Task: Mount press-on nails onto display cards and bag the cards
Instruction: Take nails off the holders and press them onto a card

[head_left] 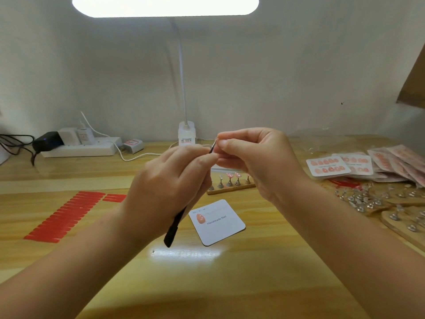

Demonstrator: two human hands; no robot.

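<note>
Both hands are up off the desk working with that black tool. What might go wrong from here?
1. The right hand pinches something too small to make out at the tip of the black tool held by the left hand; it might slip and fall.
2. The card lies loose beneath; a lowered wrist might shift it.
3. The nail stand sits just behind; it might get knocked.

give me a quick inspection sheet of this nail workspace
surface: light wooden desk, lamp glare.
job's things: white square card with one orange nail; wooden stand of nail holders; finished cards stack at the right.
clutter: red sticker strips; metal holders pile.
hands: left hand grips black tool; right hand pinches at its tip.
cables: white power strip, black adapter.
surroundings: white desk lamp, white wall.
</note>
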